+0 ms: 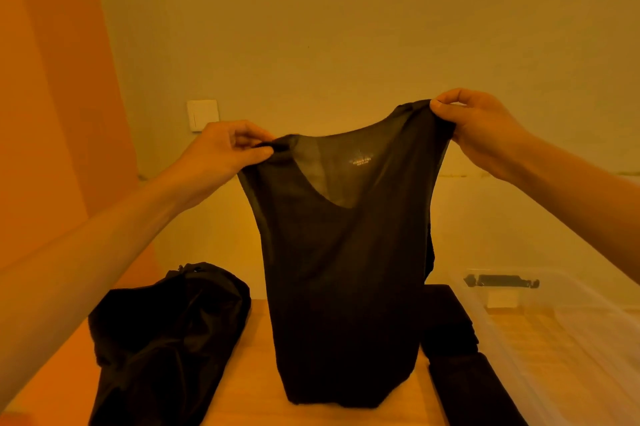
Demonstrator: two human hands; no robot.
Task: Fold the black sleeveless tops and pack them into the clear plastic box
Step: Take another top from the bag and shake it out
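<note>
Head: left hand (225,148) and right hand (481,127) each pinch a shoulder strap of the black top (346,269), which hangs over mid-table (249,373), left of the clear box (571,339); looks thin, limp and light, so strap grip suits.

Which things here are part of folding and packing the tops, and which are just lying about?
Part of the job: black top, pinched at its shoulders by left hand and right hand; crumpled black heap, probably unfolded tops; folded black stack; clear plastic box.
Just there: wall switch; wooden table, only the work surface.
</note>
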